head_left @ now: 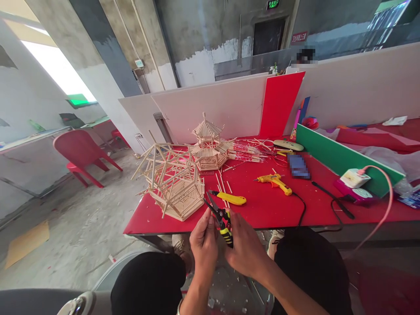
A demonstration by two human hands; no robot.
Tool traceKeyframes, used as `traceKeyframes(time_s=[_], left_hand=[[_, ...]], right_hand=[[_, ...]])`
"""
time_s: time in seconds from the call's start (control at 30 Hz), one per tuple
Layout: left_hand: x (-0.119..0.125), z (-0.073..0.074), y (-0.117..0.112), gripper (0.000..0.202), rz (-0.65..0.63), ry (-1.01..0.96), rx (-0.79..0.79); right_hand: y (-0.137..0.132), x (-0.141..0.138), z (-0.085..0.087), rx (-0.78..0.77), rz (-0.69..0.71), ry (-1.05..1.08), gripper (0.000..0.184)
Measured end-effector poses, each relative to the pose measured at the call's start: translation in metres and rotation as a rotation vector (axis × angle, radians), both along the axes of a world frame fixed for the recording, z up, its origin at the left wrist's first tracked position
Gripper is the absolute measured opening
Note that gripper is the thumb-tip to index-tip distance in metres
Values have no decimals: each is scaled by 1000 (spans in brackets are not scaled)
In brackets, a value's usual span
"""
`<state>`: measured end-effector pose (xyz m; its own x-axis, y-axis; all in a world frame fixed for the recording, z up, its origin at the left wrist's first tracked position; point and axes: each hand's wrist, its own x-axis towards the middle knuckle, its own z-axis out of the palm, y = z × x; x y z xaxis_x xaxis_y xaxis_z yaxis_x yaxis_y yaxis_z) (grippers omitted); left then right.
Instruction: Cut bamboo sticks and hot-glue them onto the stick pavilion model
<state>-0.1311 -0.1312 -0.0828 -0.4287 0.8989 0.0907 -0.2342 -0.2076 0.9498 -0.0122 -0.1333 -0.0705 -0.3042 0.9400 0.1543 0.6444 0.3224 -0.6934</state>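
Note:
Just off the table's front edge, my right hand [244, 245] is closed round the black and yellow-green handles of a pair of pliers-like cutters [225, 234]. Their dark blades point up and to the left and stand apart. My left hand [205, 236] is beside the blades, thumb and fingers pinched together; whatever they hold is too small or hidden to make out. Ahead on the left is an open frame model of thin wooden sticks [179, 192]. Behind it rises a finished-looking stick pagoda [207, 140]. A yellow utility knife [231, 198] lies just beyond the cutters.
On the red table [262, 210] are a yellow glue gun [274, 181] with a black cord, a phone [298, 166], bundled sticks [246, 151] and a white plug adapter [354, 178]. A green board [348, 159] stands at right. A red chair [80, 148] is on the left.

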Motion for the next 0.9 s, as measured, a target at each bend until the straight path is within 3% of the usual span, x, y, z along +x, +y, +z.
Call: traceKeyframes(time_s=[0.3,0.47,0.7,0.8,0.9], left_hand=[[-10,-10,-1,31,21,244,48],[-18,-4,-1,27,17,379,99],[-4,2,0,32,-32,139,46],[3,5,3,35,-72,-12,-1],[1,13,4,32,-116,-133,-67]], right_hand=[[-7,-1,5,-80,50,13,64],[-7,1,1,-27,59,-23,59],[-3,-2,2,-118,-30,102,33],[12,12,8,-105,-96,52,40],[37,43,2,-25,-282,-189,58]])
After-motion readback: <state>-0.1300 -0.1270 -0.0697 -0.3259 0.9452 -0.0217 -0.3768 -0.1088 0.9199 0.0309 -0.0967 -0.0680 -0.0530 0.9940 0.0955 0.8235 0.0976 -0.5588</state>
